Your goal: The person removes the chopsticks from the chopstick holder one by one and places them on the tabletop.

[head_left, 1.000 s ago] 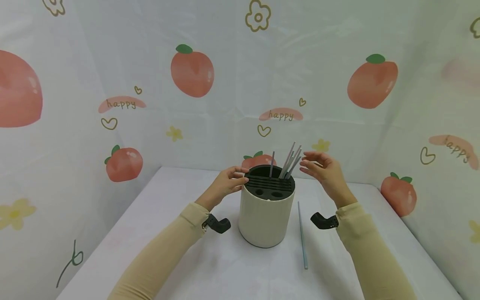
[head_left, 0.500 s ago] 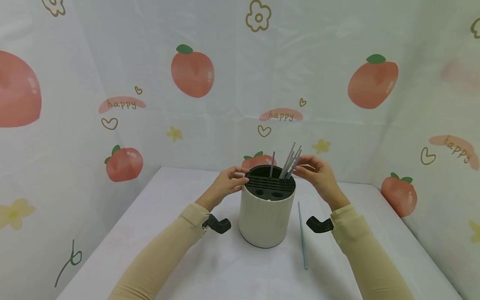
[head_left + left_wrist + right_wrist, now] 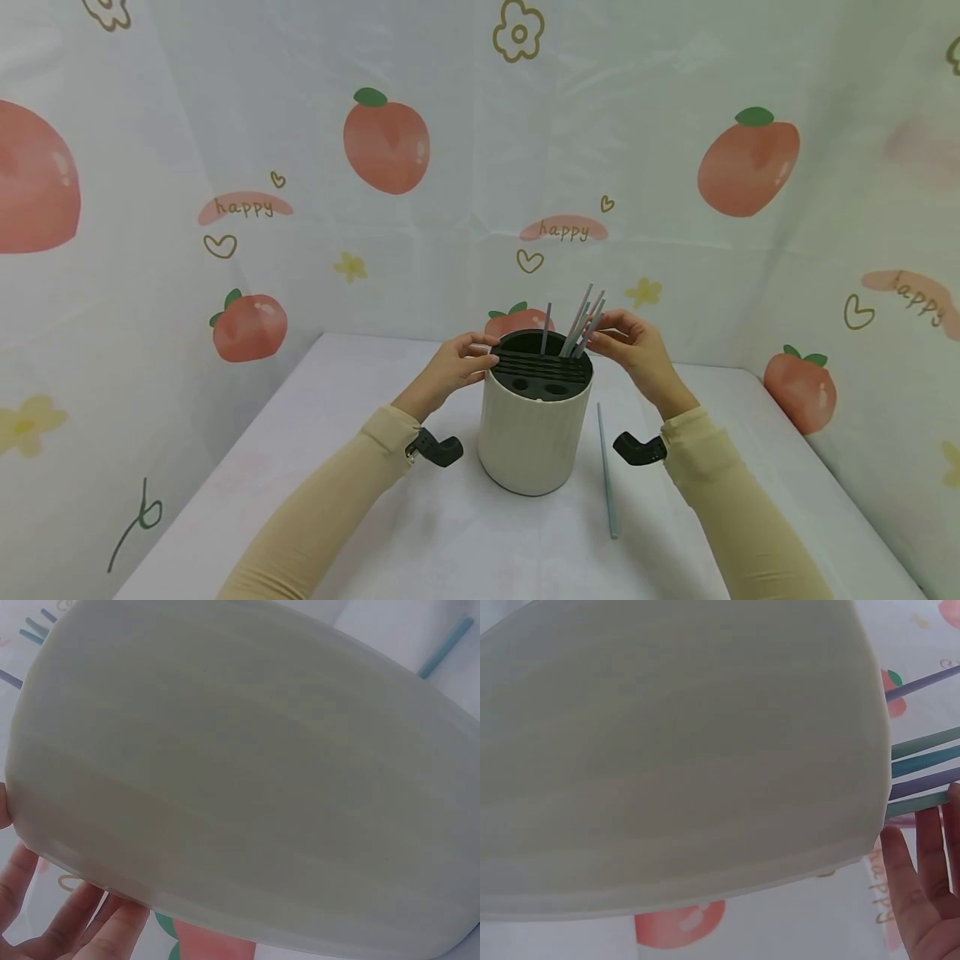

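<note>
Nearest, a beige left sleeve (image 3: 315,508) came in from the lower left of the head view and a beige right sleeve (image 3: 738,500) from the lower right, each with a small black wrist camera (image 3: 441,450) at its cuff. Right of centre in the lower part, a slim light-blue rod-shaped stick (image 3: 607,475) lay on the white, cloth-like surface (image 3: 360,375), well apart from both hands.

Just left of it, a cream cylindrical holder with faint vertical ribbing (image 3: 532,442) stood upright near the middle of the frame, its black top insert (image 3: 540,387) having slots, two round holes at the front and a larger opening at the back. The left hand (image 3: 452,368) touched the holder's left rim, fingers loosely extended and the thumb apart from them.

In the back opening, a lone purple stick (image 3: 546,329) stood almost upright, while a cluster of thin pastel sticks (image 3: 572,337) leaned toward the upper right. The right hand (image 3: 637,350) had its fingertips at that cluster; in the right wrist view they met a pale-green stick (image 3: 915,804), though whether they pinched it could not be told.

Farthest, a white backdrop (image 3: 450,250) printed with peach-coloured fruit filled the upper frame.
</note>
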Tool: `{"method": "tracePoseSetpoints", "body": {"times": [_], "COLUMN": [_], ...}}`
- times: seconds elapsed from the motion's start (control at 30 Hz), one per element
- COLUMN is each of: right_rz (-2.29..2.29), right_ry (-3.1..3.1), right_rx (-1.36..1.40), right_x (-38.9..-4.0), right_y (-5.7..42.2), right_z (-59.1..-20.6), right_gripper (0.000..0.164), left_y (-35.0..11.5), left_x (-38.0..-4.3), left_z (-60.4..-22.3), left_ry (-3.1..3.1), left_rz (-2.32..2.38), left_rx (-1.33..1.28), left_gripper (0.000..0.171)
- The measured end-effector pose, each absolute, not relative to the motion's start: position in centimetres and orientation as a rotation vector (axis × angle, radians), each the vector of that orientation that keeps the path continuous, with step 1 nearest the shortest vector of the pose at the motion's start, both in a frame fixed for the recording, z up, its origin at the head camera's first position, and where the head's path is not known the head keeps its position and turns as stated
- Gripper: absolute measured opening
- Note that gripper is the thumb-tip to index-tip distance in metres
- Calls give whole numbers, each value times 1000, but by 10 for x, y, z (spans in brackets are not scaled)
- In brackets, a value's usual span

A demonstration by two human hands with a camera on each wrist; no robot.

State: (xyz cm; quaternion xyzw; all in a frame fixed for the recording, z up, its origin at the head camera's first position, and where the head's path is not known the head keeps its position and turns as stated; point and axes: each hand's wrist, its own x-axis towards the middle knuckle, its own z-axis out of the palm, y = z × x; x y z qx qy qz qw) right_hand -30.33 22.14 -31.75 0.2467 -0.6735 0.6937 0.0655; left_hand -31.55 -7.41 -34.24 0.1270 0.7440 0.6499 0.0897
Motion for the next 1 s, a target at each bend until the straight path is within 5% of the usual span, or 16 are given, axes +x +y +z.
{"method": "tracePoseSetpoints", "body": {"times": [0.3,0.67,0.83,1.0], "right_rz": [2070,2272,2302,2333], "right_ry": [-1923,-1267,-1084,-1252], "right_rx": [771,831,656,425], "right_x": [-299,-283,-273,-275], "right_y": [224,240,263,290], "right_z": [-293,-215,-196,-217], "right_gripper": [17,19,22,21], "left_y": [-74,-75,-75,-75], "left_x": [-315,-314,-313,-313], "left_z": [-343,-341,-340,-340], "left_ry": [2206,2213,2217,2209], "left_rz": [1924,1919,1924,1921], "left_rx": [397,382,381,392], "left_gripper": [36,33,32,34]}}
